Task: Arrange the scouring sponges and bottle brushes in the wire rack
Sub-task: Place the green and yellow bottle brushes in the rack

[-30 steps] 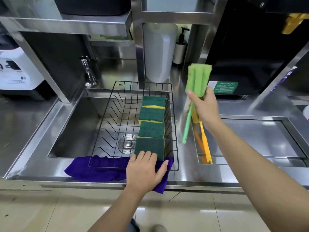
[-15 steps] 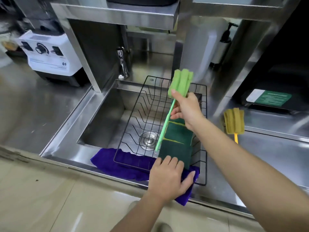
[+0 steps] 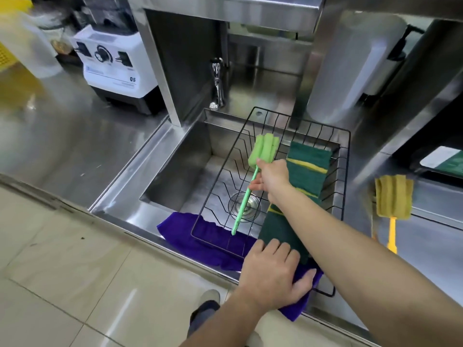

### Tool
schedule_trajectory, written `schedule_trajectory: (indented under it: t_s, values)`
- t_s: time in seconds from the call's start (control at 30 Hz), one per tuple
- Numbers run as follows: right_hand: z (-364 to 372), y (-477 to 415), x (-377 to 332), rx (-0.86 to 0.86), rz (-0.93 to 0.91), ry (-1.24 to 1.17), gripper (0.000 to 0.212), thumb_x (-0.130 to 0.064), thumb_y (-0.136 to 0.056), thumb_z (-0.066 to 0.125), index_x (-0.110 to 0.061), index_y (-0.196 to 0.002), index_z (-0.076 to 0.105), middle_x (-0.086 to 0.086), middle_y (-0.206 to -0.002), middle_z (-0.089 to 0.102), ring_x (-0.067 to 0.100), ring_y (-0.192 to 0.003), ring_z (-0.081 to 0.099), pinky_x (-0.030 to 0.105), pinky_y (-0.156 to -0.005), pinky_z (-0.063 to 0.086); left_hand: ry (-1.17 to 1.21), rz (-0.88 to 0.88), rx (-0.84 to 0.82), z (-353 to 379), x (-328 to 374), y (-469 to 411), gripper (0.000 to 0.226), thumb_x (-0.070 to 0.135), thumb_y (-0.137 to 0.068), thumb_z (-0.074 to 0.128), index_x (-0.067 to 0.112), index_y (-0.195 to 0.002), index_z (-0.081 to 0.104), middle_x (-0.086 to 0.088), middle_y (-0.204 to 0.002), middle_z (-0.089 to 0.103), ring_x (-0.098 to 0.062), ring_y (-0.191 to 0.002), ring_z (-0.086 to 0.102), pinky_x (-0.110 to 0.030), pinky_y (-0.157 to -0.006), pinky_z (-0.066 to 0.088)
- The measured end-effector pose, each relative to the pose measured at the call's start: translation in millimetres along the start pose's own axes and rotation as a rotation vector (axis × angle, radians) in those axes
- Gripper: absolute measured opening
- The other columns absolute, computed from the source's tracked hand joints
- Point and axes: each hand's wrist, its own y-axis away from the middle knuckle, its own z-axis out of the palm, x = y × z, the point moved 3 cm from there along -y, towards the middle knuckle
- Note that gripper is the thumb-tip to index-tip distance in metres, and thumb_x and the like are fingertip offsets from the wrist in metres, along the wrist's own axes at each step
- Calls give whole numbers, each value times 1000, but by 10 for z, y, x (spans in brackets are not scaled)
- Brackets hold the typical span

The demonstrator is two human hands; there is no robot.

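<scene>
A black wire rack (image 3: 344,171) spans the steel sink. Several green-and-yellow scouring sponges (image 3: 309,169) lie in a row along its right side. My right hand (image 3: 271,177) is shut on the green bottle brush (image 3: 263,150), gripping just below its foam head; the handle slants down toward the rack's near left, inside the rack beside the sponges. My left hand (image 3: 271,274) presses flat on the rack's near edge and the purple cloth, fingers spread, touching the nearest sponge. A yellow bottle brush (image 3: 393,196) lies on the counter right of the rack.
A purple cloth (image 3: 198,236) lies under the rack's near edge. The sink (image 3: 175,176) has a drain and a tap behind it. A white blender base (image 3: 112,68) stands on the left counter. A pale container (image 3: 350,68) stands behind the rack. Tiled floor lies below.
My right hand has carried the green brush from the right counter over the rack and lowered it left of the sponges. The yellow brush stayed on the counter. The camera has swung left.
</scene>
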Motion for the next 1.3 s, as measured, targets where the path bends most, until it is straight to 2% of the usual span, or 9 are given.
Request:
schedule_trajectory:
  t_s: [0.13, 0.27, 0.37, 0.53, 0.73, 0.83, 0.9, 1.13, 1.3]
  values:
    - [-49, -36, 1, 21, 11, -24, 33, -21, -92, 53, -5, -118, 39, 20, -87, 54, 27, -50, 60, 35, -38, 55, -2, -7, -5, 1, 2, 0, 39, 50, -84, 53, 17, -63, 58, 2, -60, 55, -18, -60, 49, -29, -56, 37]
    - [63, -19, 79, -69, 62, 39, 38, -17, -92, 53, -1, -123, 36, 30, -107, 58, 42, -75, 68, 47, -65, 58, 10, -12, -9, -5, 0, -4, 40, 49, -85, 51, 17, -63, 58, 2, -59, 55, -18, -60, 49, -29, -56, 37]
    - [141, -1, 143, -160, 73, 163, 35, -10, -90, 54, 1, -121, 42, 28, -106, 59, 44, -83, 69, 48, -78, 57, 15, -8, -10, 1, 0, -1, 40, 49, -85, 51, 17, -63, 58, 2, -59, 55, -18, -59, 48, -29, -55, 36]
    - [84, 51, 153, -228, 37, 377, 27, -6, -89, 53, 1, -114, 46, 15, -80, 54, 36, -66, 67, 47, -69, 60, 7, 4, -4, 1, -2, 1, 39, 49, -86, 51, 17, -64, 58, 2, -60, 55, -17, -60, 49, -28, -55, 37]
    - [-20, 97, 44, -228, -57, 453, 30, -13, -88, 54, -4, -115, 46, 13, -91, 52, 19, -59, 53, 37, -56, 56, 15, 6, -3, -5, 0, -3, 39, 48, -85, 53, 16, -63, 56, 1, -59, 54, -17, -59, 48, -28, -55, 37]
    - [-149, 131, -67, -219, -114, 439, 6, -15, -87, 56, -11, -91, 53, 9, -82, 53, 19, -58, 53, 38, -60, 56, 20, 15, -1, -3, 1, -8, 39, 47, -86, 52, 16, -62, 55, 1, -58, 53, -18, -58, 48, -29, -54, 37]
    - [-290, 144, -163, -189, -185, 459, 11, -15, -86, 56, -16, -77, 51, 10, -81, 55, 19, -60, 54, 37, -60, 53, 23, 22, 3, 0, 0, -5, 39, 46, -86, 51, 15, -62, 55, 0, -59, 54, -19, -58, 48, -29, -54, 37]
    - [-1186, 207, -331, 5, -315, 616, 12, -27, -86, 58, -15, -86, 57, 6, -80, 62, 25, -73, 60, 42, -71, 53, 1, 40, -38, 0, 2, -14, 39, 45, -88, 49, 15, -64, 59, 1, -60, 56, -20, -58, 52, -30, -53, 43]
    - [-1890, 368, -195, 347, -352, 757, 16, -18, -85, 55, -5, -93, 59, 17, -98, 64, 34, -93, 59, 37, -77, 47, -16, 56, -47, 0, 12, -16, 42, 44, -89, 45, 14, -62, 57, 0, -60, 56, -22, -58, 53, -32, -52, 44]
